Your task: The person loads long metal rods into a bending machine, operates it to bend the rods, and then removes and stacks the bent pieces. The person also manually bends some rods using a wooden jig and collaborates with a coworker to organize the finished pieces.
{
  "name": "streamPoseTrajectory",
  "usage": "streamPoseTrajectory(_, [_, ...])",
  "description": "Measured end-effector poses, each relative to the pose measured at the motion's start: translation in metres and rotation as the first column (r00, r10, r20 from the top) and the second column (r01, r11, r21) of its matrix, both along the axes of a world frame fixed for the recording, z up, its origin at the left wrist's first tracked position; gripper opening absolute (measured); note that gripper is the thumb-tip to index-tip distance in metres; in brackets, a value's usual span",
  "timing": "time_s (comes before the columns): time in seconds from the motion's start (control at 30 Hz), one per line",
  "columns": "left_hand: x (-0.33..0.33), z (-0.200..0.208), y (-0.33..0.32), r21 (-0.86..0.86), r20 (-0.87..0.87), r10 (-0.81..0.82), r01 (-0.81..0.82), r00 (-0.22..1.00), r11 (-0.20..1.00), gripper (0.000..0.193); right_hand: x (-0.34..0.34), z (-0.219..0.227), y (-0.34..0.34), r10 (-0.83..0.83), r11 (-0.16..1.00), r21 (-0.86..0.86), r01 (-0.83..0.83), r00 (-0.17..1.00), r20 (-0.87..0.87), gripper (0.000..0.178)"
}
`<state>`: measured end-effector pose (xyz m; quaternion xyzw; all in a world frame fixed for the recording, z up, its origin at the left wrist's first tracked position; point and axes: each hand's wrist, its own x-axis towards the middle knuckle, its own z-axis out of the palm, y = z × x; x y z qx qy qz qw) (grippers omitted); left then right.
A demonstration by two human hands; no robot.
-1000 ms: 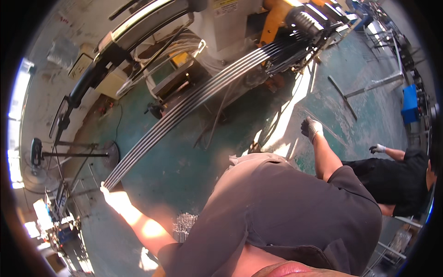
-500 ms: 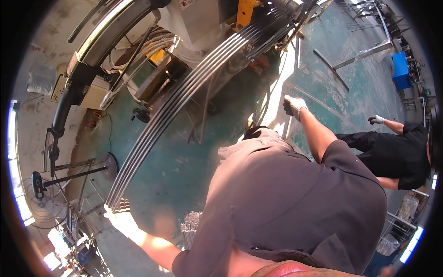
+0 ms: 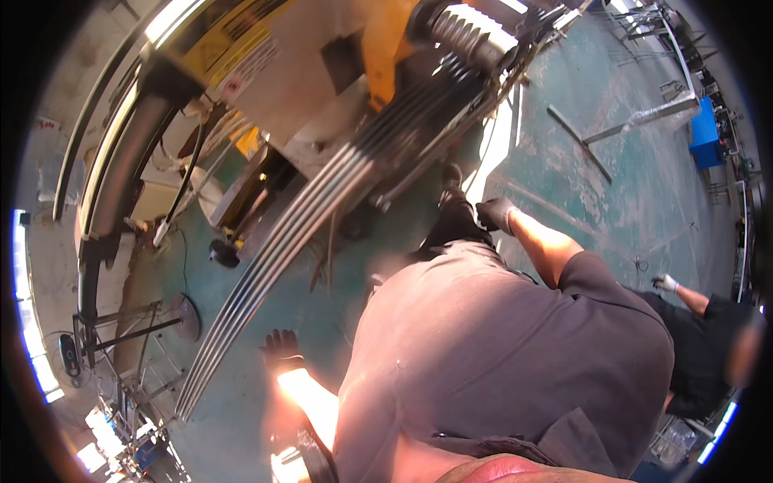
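Several long thin metal rods [image 3: 278, 253] run side by side from the machine at the top down to the lower left. Their near ends hang free, with no hand on them. To the right of those ends, apart from the rods, is my left hand [image 3: 283, 349] in a dark-palmed glove, fingers spread and nothing in it. My right hand [image 3: 496, 216], also gloved, is out beyond my waist near my dark trouser leg. Its fingers are loosely bent, and I see nothing held in them.
The machine [image 3: 298, 88] has a yellow arm [image 3: 382, 52] and a thick coil [image 3: 475, 36] by the rods' far ends. A fan [image 3: 72, 354] is at the left. At the right are another person in black [image 3: 708, 346], a blue box [image 3: 706, 133] and a metal bar [image 3: 580, 143] on the floor.
My left hand has let go of the rods' near ends and moved right, toward my body. My right hand has come down and slightly left. The other person has shifted lower in view.
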<state>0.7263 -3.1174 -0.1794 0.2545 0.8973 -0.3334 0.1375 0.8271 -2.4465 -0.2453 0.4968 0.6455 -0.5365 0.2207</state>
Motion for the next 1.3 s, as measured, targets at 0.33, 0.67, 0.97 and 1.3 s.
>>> streamPoseTrajectory(0.33, [-0.052,-0.015,0.308,0.88,0.326,0.325,-0.41,0.888,0.239,0.022,-0.007,-0.012,0.222,-0.286,0.956,-0.002,0.293,0.934,-0.212,0.026])
streamPoseTrajectory(0.67, [-0.046,-0.04,0.298,0.221,0.975,0.122,-0.734,0.186,-0.643,0.022,0.138,-0.018,0.101,-0.516,0.833,-0.284,0.475,0.852,-0.088,0.026])
streamPoseTrajectory(0.97, [0.048,-0.076,0.19,0.401,0.876,0.408,-0.859,0.258,-0.318,0.041,0.21,-0.009,0.05,0.018,0.988,0.151,-0.025,0.999,0.044,0.038])
streamPoseTrajectory(1.3, [0.215,-0.119,0.128,0.436,0.816,0.201,-0.805,0.543,0.402,0.029,0.25,0.0,-0.052,0.361,0.903,0.281,-0.326,0.929,-0.083,0.047])
